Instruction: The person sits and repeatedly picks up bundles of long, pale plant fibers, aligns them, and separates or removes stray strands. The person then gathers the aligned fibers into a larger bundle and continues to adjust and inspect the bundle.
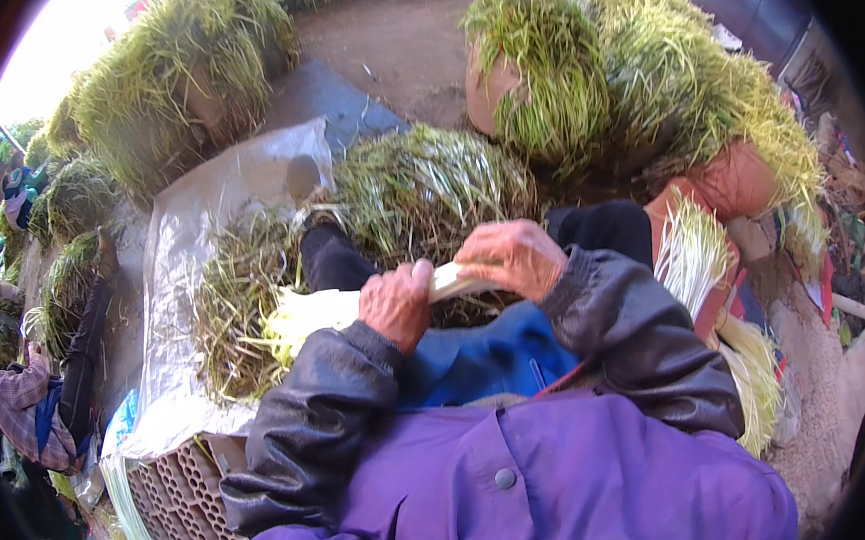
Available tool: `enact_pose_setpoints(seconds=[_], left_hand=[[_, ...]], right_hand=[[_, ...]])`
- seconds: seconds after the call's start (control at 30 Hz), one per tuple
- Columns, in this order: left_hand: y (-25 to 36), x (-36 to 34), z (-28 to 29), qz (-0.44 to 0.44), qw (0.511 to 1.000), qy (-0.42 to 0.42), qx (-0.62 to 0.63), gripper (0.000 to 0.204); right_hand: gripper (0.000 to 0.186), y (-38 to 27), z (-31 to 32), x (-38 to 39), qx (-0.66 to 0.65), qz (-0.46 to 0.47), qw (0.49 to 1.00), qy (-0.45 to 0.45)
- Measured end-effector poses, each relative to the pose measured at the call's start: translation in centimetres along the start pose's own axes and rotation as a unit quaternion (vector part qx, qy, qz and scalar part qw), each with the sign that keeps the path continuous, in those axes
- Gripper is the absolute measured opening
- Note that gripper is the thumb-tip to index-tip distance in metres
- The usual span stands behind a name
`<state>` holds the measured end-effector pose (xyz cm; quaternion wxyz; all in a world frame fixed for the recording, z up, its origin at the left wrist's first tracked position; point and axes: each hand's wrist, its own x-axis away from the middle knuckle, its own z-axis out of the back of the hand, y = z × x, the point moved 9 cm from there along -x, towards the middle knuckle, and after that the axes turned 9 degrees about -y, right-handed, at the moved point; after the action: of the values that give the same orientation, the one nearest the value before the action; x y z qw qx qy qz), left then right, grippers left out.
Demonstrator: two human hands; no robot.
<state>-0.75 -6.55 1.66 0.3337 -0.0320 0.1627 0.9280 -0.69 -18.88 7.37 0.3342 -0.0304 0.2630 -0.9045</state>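
While both of your hands work over your lap in the head view, note that the left hand [396, 303] is clenched around the pale white stalk ends of a bunch of greens [324, 315], whose ends spread out to your left, and the right hand [516, 256] is closed over the same bunch just beside it, fingers curled down onto the stalks; each grip is tight on the bunch, with no gap showing. The bunch lies across the blue apron [486, 359], between the two dark jacket sleeves [639, 335]. Judged from this hold, the step in hand is gathering and dressing the stalks into a tidy bundle; the next move would call for keeping the left hand firm while the right one strips or evens the ends, without letting loose stalks slip. Directly ahead of your hands sits a heap of loose greens [428, 194], partly on a pale plastic sheet [199, 244] spread over the ground. Larger mounded bundles [617, 72] stand beyond it, and more [175, 81] on the left. Finished white-ended bunches [694, 258] lie at your right. A hollow clay brick [186, 499] sits at lower left under the sheet's edge. No label or sign can be made out.
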Motion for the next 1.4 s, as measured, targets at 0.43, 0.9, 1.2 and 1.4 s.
enact_pose_setpoints(seconds=[0.43,0.9,1.2,1.4], left_hand=[[-0.2,0.2,-0.8,-0.016,1.0,-0.019,-0.007,0.009],[0.2,0.1,-1.4,-0.021,0.999,-0.025,-0.038,0.009],[-0.3,0.4,-1.1,-0.01,0.999,-0.013,-0.04,0.01],[-0.2,0.4,-1.0,-0.012,0.999,-0.013,-0.034,0.012]], right_hand=[[0.011,6.9,8.8,3.7,0.241,-0.13,0.954,0.124],[0.023,4.6,1.8,2.0,-0.06,-0.123,0.99,-0.023],[0.017,8.6,9.4,5.9,0.061,-0.279,0.946,0.153],[0.02,6.4,4.9,4.3,-0.259,-0.178,0.949,0.017]])
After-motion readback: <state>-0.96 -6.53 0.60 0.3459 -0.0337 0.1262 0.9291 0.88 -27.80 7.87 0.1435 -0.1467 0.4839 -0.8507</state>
